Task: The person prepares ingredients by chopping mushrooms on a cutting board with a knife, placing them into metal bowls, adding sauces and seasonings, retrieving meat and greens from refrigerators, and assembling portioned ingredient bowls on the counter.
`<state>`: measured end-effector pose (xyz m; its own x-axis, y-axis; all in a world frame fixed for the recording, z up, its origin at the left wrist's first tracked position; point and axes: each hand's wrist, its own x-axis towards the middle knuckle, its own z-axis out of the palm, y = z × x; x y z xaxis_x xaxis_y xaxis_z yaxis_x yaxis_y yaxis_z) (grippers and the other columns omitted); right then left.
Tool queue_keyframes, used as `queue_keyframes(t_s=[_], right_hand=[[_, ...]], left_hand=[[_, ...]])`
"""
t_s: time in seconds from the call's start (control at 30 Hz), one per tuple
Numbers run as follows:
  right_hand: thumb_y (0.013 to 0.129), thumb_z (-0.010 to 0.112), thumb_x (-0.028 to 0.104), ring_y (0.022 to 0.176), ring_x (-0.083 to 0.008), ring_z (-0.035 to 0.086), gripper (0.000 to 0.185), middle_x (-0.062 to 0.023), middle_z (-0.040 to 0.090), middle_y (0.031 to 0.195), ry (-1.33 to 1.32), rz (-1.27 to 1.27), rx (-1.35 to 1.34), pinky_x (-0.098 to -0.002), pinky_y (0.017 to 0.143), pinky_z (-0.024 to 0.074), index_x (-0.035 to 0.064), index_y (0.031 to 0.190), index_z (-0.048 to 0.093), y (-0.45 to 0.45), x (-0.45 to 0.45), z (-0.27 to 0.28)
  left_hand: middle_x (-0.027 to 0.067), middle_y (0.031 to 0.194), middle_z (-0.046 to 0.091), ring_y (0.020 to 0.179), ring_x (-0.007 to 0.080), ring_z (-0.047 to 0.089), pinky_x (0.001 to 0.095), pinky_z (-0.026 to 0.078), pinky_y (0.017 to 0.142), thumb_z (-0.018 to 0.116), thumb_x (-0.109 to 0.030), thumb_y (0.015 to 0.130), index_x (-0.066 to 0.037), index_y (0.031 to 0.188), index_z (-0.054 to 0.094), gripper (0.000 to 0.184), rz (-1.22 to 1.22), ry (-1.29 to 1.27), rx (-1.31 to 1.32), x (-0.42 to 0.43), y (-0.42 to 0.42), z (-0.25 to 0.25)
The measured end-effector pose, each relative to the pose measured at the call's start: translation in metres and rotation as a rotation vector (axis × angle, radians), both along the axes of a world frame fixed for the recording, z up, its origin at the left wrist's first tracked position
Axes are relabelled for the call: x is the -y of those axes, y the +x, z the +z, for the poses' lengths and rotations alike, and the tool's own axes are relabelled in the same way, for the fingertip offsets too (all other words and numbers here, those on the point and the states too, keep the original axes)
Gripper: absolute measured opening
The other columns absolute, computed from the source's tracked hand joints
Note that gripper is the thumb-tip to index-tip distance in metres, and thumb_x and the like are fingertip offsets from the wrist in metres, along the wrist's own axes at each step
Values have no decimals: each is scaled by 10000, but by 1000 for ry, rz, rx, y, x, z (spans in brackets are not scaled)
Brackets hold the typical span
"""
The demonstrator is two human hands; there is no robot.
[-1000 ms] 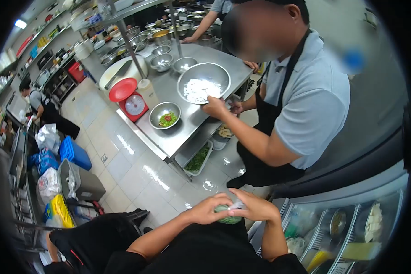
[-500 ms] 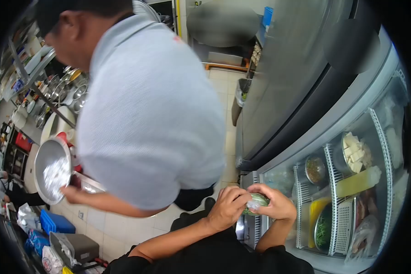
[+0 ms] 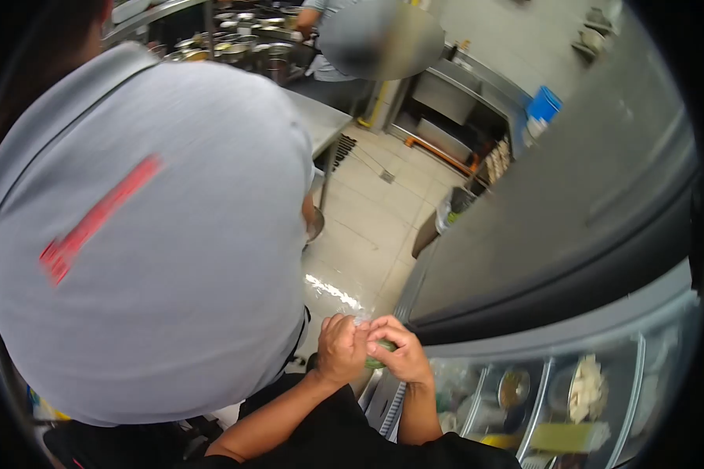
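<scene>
Close to my body, both hands are closed around a small clear plastic bag of something green (image 3: 378,358). My left hand (image 3: 339,349) grips its gathered top, where a bit of clear plastic shows at the fingertips. Curled around the other side of the bundle is my right hand (image 3: 401,356). The fingers cover much of the bag, and what kind of greens it holds cannot be made out.
A person in a grey shirt (image 3: 156,242) stands very near on my left, back turned. To my right is an open fridge with wire dividers, a container of pale chunks (image 3: 587,391) and a yellow-green bag (image 3: 569,438). A bin (image 3: 438,219) stands ahead on the tiled floor (image 3: 360,234).
The person in grey has turned their back and stands closer on the left. The metal bowl is now mostly hidden. My view has swung left; both hands still hold the bag.
</scene>
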<state>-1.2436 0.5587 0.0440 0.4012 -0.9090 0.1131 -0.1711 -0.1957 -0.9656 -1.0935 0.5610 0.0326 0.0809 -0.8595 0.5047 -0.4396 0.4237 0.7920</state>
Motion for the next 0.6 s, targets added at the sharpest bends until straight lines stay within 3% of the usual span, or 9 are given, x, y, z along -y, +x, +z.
queue_keyframes(t_s=[0.2,0.27,0.33,0.37,0.4,0.47,0.5,0.53,0.6], right_hand=[[830,676,114,880,-162,507,113,-48,533,900,-87,176,0,-279,773,404,26,835,606,36,44,-29],[840,671,123,863,-125,477,107,-30,504,887,115,281,107,-241,746,380,43,823,601,41,52,-44],[871,641,139,842,-100,453,116,-16,482,887,114,343,175,-213,721,360,44,820,597,41,61,-42],[889,621,151,842,-94,455,137,-11,483,895,225,379,235,-212,719,363,36,818,597,37,68,-32],[906,601,162,842,-88,456,161,-6,484,903,334,408,296,-210,717,366,28,817,597,33,75,-26],[943,563,223,830,-74,460,226,7,497,920,397,430,357,-212,721,380,17,856,594,26,89,-27],[950,553,253,831,-68,462,246,9,506,928,569,458,430,-212,729,386,15,899,589,20,97,-29],[958,543,283,831,-62,464,273,12,515,936,742,484,503,-212,738,391,14,942,583,18,105,-29],[963,525,324,802,-52,469,298,20,530,923,649,505,510,-203,724,395,28,963,558,27,122,-17]], left_hand=[[152,579,499,555,362,517,450,395,555,501,-128,924,-30,694,495,250,188,94,-72,22,32,-16],[164,565,504,535,370,520,451,397,520,503,-141,930,-26,686,495,270,240,60,-53,30,44,-15],[173,573,494,530,336,518,405,402,511,524,-165,932,-26,683,484,287,224,223,-202,32,51,-13],[102,614,582,551,186,550,316,423,531,563,-214,937,-5,784,579,260,166,349,-207,32,57,-14],[102,614,582,551,186,550,316,423,531,563,-214,937,-5,784,579,260,175,342,-200,35,65,-13],[-20,776,638,718,31,523,248,432,591,604,-219,925,7,957,660,235,-452,781,-456,49,77,-2],[-47,903,637,794,29,531,224,451,683,657,-197,893,5,1054,660,259,-525,753,-543,53,77,4],[-47,903,637,794,29,531,224,451,683,657,-197,893,5,1054,660,259,-529,742,-534,61,78,6],[-18,957,643,853,41,542,220,455,755,673,-137,874,11,1071,657,247,-644,733,-606,76,87,8]])
